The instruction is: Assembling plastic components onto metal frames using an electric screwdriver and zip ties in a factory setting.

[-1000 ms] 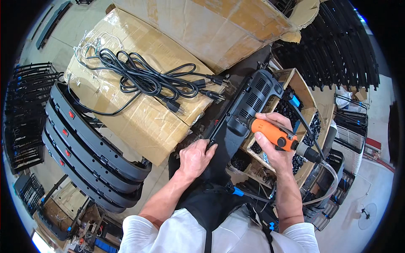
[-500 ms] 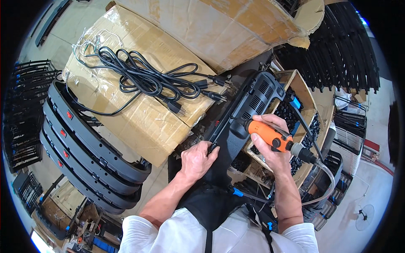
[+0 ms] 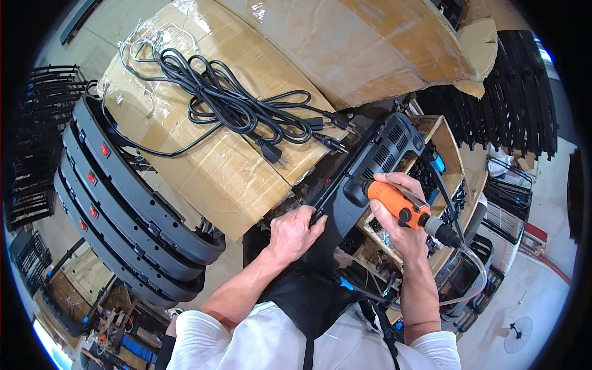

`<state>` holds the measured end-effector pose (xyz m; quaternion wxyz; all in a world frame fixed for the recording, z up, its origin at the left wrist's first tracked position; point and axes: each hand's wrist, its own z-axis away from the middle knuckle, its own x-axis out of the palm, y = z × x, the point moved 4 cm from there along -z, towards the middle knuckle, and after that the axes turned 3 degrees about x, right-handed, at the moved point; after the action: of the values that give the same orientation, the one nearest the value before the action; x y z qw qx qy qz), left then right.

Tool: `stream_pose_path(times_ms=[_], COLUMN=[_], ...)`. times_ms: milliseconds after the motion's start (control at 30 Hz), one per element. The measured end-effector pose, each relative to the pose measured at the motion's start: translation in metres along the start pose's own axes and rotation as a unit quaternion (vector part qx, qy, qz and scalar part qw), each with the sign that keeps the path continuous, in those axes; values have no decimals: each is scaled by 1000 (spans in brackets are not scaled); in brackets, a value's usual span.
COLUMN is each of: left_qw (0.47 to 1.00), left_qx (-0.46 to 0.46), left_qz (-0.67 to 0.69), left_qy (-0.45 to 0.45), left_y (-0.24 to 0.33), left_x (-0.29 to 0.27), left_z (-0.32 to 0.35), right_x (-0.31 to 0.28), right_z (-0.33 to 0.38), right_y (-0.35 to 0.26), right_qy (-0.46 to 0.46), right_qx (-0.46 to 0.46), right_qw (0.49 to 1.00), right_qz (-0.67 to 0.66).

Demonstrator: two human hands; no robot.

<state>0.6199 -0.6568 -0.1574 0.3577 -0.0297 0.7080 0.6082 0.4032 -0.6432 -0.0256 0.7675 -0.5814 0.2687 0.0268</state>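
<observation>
A dark grey plastic housing (image 3: pixel 344 213) with slotted vents lies slanted in front of me. My left hand (image 3: pixel 292 235) is closed on its near left edge, thumb on top. My right hand (image 3: pixel 404 206) is wrapped round an orange air screwdriver (image 3: pixel 394 202), whose hose (image 3: pixel 479 271) curves down toward my body. The driver's front end is over the housing beside the vents; its bit is hidden, so contact cannot be made out. Beyond my left hand, a bundle of black power cords (image 3: pixel 240 114) with plugs rests on a cardboard box (image 3: pixel 228 191).
At left, several curved grey housings (image 3: pixel 139 197) with red switches are stacked. A wooden parts bin (image 3: pixel 453 139) holding small black pieces stands right of the housing. A large cardboard flap (image 3: pixel 370 55) rises at the back. Racks of black parts (image 3: pixel 512 98) stand far right.
The view has shifted slightly, so the box, cords and bin appear a little further right and lower. Both hands keep their grips, and the driver stays by the vents.
</observation>
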Motion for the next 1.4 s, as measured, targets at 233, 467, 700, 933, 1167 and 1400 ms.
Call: stream_pose_path(times_ms=[233,467,700,933,1167,1400], left_qw=[999,999,1000,1000,999,734], left_qx=[-13,-14,15,3,-32,-333], left_qz=[-14,-2,0,27,21,590], left_qy=[-25,-34,-16,-11,-36,-42], left_y=[-4,-10,-7,-8,-8,0], left_x=[4,8,4,3,-1,-12], left_z=[-1,1,-1,-1,3,38], right_x=[7,13,13,12,12,-18], right_z=[-5,-13,-14,-15,-12,50], right_y=[-1,1,-1,9,7,-14], right_qy=[-10,-24,-42,-37,-44,91], right_qx=[-22,-22,-36,-21,-18,-25], right_qw=[998,998,997,999,998,991], right_qz=[55,46,45,24,39,-94])
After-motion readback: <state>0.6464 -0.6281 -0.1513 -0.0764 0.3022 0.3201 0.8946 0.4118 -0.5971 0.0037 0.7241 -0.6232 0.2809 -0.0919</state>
